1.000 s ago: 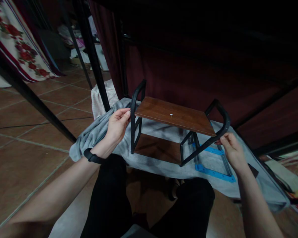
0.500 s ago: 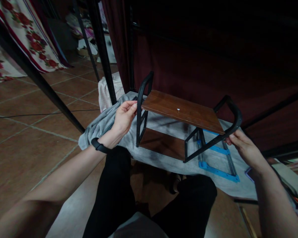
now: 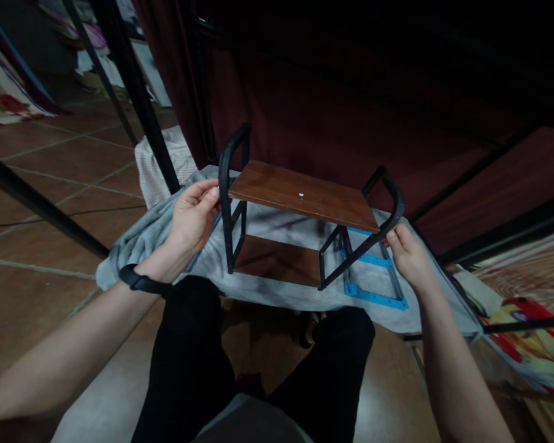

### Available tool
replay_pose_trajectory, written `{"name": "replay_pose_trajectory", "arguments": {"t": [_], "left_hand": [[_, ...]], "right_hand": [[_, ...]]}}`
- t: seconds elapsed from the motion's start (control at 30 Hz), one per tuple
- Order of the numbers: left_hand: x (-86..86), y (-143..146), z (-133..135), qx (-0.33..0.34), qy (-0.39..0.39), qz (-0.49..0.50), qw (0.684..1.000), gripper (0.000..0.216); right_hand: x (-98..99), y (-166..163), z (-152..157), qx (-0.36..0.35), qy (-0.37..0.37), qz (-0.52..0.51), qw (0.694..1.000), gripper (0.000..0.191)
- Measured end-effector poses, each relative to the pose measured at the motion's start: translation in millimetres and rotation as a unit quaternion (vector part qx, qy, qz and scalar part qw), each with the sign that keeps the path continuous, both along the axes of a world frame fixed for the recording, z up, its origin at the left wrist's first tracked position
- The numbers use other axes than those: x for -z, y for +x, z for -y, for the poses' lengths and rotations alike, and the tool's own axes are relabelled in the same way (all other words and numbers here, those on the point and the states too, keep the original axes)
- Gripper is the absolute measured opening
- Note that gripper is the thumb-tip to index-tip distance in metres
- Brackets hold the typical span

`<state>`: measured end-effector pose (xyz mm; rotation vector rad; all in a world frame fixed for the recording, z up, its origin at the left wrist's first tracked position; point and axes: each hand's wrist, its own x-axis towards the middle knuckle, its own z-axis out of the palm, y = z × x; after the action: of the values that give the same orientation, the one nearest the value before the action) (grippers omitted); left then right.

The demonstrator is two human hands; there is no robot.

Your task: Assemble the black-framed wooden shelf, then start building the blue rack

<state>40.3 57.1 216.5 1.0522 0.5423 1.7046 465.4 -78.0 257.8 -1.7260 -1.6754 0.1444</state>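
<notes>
A small two-tier shelf rack (image 3: 300, 194), with brown wooden boards and black tubular side frames, stands in front of me. Its right side frame leans outward, away from upright. My left hand (image 3: 194, 212) is closed in a pinch against the outer face of the left side frame; a tiny bright spot shows at the fingertips, too small to name. At the other end, my right hand (image 3: 409, 255) has its fingers closed at the right side frame (image 3: 397, 200), just below the upper board's corner. The lower board (image 3: 279, 261) lies near the cloth.
Grey cloth (image 3: 268, 295) covers the low surface beneath the rack. A blue-and-grey frame piece (image 3: 378, 298) lies behind the rack's right leg. Black posts (image 3: 136, 92) rise at the left, and a dark red curtain (image 3: 305, 123) hangs behind. Colourful packaging (image 3: 530, 332) sits at right.
My view has turned to the right, so the rack and both hands appear further left. Both hands keep their places at the two side frames.
</notes>
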Motion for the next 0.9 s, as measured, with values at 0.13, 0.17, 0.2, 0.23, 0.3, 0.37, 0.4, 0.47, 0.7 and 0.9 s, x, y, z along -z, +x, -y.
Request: {"name": "replay_pose_trajectory", "arguments": {"t": [0.13, 0.17, 0.2, 0.23, 0.3, 0.37, 0.4, 0.47, 0.7, 0.9], "left_hand": [[-0.9, 1, -1, -0.011, -0.019, -0.01, 1.0, 0.016], [-1.3, 1, -1, -0.018, -0.026, -0.013, 0.999, 0.016], [-1.7, 1, -1, -0.026, -0.032, -0.014, 0.999, 0.015], [-2.1, 1, -1, -0.033, -0.038, -0.016, 0.999, 0.015], [-2.4, 0, -1, -0.042, -0.045, -0.021, 0.998, 0.014], [-2.0, -3, -2, -0.052, -0.048, -0.036, 0.997, 0.014], [-1.4, -4, -2, -0.058, -0.047, -0.046, 0.996, 0.014], [-0.1, -8, -3, -0.079, -0.035, -0.08, 0.993, 0.015], [-1.5, -14, -5, -0.154, 0.01, -0.21, 0.966, 0.017], [-8.0, -17, 0, -0.17, 0.009, -0.217, 0.961, 0.017]], "right_hand": [[3.5, 1, -1, 0.013, 0.005, 0.012, 1.0, 0.039], [4.5, 1, -2, 0.012, 0.003, 0.006, 1.0, 0.039], [5.4, 2, -3, 0.01, 0.001, 0.0, 1.0, 0.038], [6.2, 2, -3, 0.01, 0.0, -0.007, 1.0, 0.038], [6.7, 3, -3, 0.012, -0.001, -0.019, 1.0, 0.036], [6.1, 4, -3, 0.009, -0.004, -0.033, 0.999, 0.035], [5.6, 4, -2, 0.005, -0.006, -0.041, 0.999, 0.035], [4.6, 6, -1, -0.001, -0.011, -0.053, 0.999, 0.036], [6.8, 14, -2, -0.012, -0.021, -0.077, 0.997, 0.037], [7.8, 13, -7, -0.039, -0.028, -0.11, 0.993, 0.039]]}}
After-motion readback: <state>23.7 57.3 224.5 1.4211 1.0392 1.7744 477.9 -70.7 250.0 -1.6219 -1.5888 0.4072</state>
